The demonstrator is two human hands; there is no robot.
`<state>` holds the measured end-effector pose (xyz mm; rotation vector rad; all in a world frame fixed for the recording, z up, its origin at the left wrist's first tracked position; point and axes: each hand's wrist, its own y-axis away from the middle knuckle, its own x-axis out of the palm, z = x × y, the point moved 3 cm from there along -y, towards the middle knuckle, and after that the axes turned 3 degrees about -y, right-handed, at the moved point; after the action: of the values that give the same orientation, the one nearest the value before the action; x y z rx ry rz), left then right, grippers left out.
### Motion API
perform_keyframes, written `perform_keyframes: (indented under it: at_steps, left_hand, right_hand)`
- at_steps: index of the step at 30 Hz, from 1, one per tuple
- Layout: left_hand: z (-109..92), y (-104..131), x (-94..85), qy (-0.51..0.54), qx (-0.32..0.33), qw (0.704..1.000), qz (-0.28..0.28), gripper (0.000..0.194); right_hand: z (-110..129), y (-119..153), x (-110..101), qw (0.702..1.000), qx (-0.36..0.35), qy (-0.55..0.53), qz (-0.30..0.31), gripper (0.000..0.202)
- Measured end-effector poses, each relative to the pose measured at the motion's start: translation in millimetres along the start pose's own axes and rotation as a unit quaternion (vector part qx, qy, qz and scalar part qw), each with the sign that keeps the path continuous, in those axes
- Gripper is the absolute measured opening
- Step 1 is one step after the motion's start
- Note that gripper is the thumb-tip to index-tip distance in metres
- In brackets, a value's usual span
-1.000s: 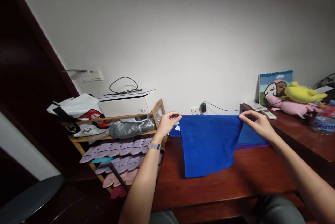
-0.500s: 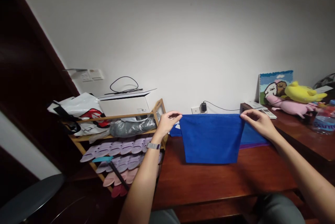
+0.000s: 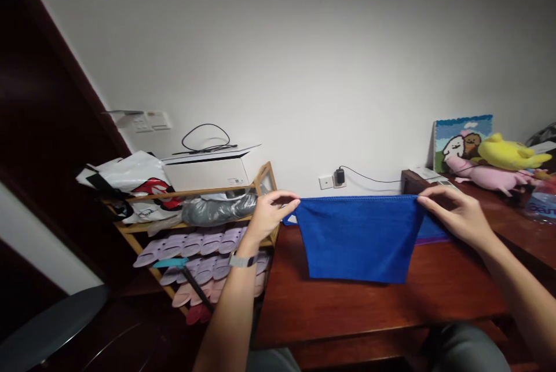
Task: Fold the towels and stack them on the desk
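Note:
A blue cloth [image 3: 358, 239] hangs upright above the wooden table [image 3: 347, 311], its top edge stretched straight between my hands. My left hand [image 3: 273, 212] pinches its upper left corner between thumb and fingers. At the upper right corner, my right hand [image 3: 456, 210] holds it in the same kind of pinch. Behind the cloth, more blue fabric [image 3: 434, 231] with a purple edge lies at the right on the table. Another small blue and white item [image 3: 290, 219] shows partly behind the cloth's left corner.
A wooden rack [image 3: 270, 178] with purple and pink slippers, a white box [image 3: 206, 174] and a white bag [image 3: 134, 178] stands at the left. At the right are plush toys [image 3: 508, 152], a picture [image 3: 464, 137] and a plastic bottle [image 3: 542, 201]. A black charger [image 3: 340, 175] is plugged into the wall.
My hands have moved apart, my right hand further right, and the cloth's top edge is pulled wider. The cloth hangs slightly lower and its bottom edge has swung.

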<state>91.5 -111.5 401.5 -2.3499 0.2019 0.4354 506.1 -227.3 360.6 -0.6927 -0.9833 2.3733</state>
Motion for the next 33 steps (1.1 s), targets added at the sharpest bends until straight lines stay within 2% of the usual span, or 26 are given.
perform_keyframes:
  at_steps: [5, 7, 9, 11, 14, 17, 20, 22, 25, 27, 29, 31, 33]
  left_hand:
    - [-38, 23, -12.7, 0.001, 0.038, 0.999, -0.037, 0.018]
    - [-38, 22, -11.4, 0.009, 0.028, 0.999, -0.041, 0.019]
    - [-24, 16, -6.5, 0.016, 0.003, 0.999, -0.032, 0.022]
    - [6, 6, 1.3, 0.028, -0.028, 0.999, -0.007, 0.026]
    - [74, -6, 19.1, 0.025, -0.073, 0.996, 0.051, 0.032]
    - [151, -9, 45.2, -0.057, -0.109, 0.989, 0.081, 0.03]
    - [215, 5, 80.0, -0.14, -0.142, 0.978, 0.062, 0.023]
    - [245, 23, 107.5, -0.196, -0.151, 0.968, 0.049, 0.024]
    - [274, 54, 152.9, -0.258, -0.13, 0.953, 0.086, 0.03]
    - [288, 71, 181.3, -0.277, -0.1, 0.945, 0.142, 0.031]
    - [300, 85, 202.5, -0.288, -0.07, 0.935, 0.196, 0.033]
    - [311, 94, 213.3, -0.298, -0.056, 0.924, 0.232, 0.039]
    - [321, 102, 213.2, -0.323, -0.063, 0.91, 0.252, 0.046]
  right_hand:
    - [25, 14, -21, 0.996, -0.041, 0.019, -0.081, 0.023]
    - [26, 10, -19, 0.994, -0.039, 0.028, -0.095, 0.024]
    - [13, 4, -9, 0.997, -0.017, 0.021, -0.078, 0.028]
    - [-13, -3, 10, 0.999, 0.018, 0.004, -0.04, 0.034]
    - [-70, -12, 53, 0.998, 0.063, -0.012, 0.022, 0.045]
    - [-132, -19, 113, 0.99, 0.114, 0.027, 0.073, 0.047]
    - [-174, -12, 177, 0.973, 0.184, 0.102, 0.099, 0.04]
    - [-184, 8, 213, 0.964, 0.207, 0.13, 0.101, 0.042]
    - [-182, 70, 243, 0.958, 0.216, 0.154, 0.113, 0.046]
    - [-178, 127, 248, 0.949, 0.218, 0.184, 0.133, 0.047]
    - [-175, 183, 247, 0.927, 0.21, 0.267, 0.159, 0.052]
    - [-175, 230, 245, 0.898, 0.216, 0.337, 0.182, 0.06]
    - [-177, 259, 245, 0.873, 0.227, 0.377, 0.209, 0.067]
